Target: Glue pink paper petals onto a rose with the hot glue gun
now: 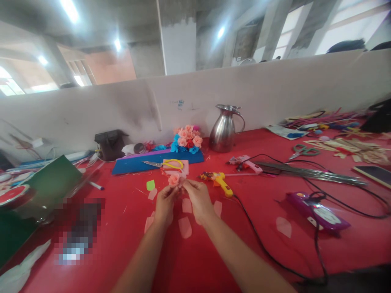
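A: How to describe the hands?

B: Close together above the red desk (122,244), roughly midway between the left and right edges. In the left hand (165,203), closed to a pinch between thumb and fingertips, a pink paper flower (174,180). On the right hand (198,198), thumb and fingertips nearly together at the flower's right side; cannot tell whether gripping a petal there or only touching.

A: And lying around them?

B: Loose pink petals (185,227), several beside and below the wrists, toward the near edge. Just left of the flower, a bright green scrap (150,185). Just right of the right hand, a yellow glue gun (223,184), with a black cord trailing toward the near edge.

A: Toward the far edge?

B: Beyond the flower, yellow-handled scissors (163,165), lying partly over a long blue board (131,163). Behind the board, near the wall, a bunch of pink, blue and red flowers (187,138). To its right, standing upright, a steel jug (223,132).

A: And nearer the right edge?

B: A purple box (317,212) and, farther back, a flat bundle of wires (317,175). Almost at that edge, a phone (375,177).
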{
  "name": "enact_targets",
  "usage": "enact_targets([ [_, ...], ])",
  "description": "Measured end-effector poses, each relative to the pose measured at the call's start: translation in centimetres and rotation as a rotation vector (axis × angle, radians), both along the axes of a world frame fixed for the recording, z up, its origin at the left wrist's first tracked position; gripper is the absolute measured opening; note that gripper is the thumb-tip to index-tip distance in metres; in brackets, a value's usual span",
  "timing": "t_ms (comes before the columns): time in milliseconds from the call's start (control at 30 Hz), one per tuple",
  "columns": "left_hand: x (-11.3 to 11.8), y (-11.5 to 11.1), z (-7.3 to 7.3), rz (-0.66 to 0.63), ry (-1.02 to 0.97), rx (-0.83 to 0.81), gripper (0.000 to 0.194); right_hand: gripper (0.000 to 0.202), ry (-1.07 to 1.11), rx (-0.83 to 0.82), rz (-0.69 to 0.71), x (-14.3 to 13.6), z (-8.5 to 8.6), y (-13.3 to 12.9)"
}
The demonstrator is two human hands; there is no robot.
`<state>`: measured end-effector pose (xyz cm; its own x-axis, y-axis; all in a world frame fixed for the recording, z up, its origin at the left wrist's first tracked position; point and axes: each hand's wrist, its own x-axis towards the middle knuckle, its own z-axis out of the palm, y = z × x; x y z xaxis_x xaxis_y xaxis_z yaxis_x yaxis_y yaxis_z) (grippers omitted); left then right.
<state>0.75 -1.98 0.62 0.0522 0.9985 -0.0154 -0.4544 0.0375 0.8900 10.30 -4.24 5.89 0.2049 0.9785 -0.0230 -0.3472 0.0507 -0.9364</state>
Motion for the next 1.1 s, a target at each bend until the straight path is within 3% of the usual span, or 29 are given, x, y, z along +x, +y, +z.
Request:
enact_targets([
  [367,-0.1,-0.1,0.3,0.032,-0.005,-0.009,0.026,0.021,-0.064,0.015,-0.061,0.0,0.7,-0.6],
  [667,-0.1,-0.2,0.6,0.069,0.076,0.002,0.027,0.022,-0.121,0.002,-0.109,0.2,-0.4,-0.2],
  [1100,-0.1,-0.4,1.0,0.118,0.131,-0.015,0.023,0.014,0.064,-0.001,-0.054,0.3,-0.9,0.1],
])
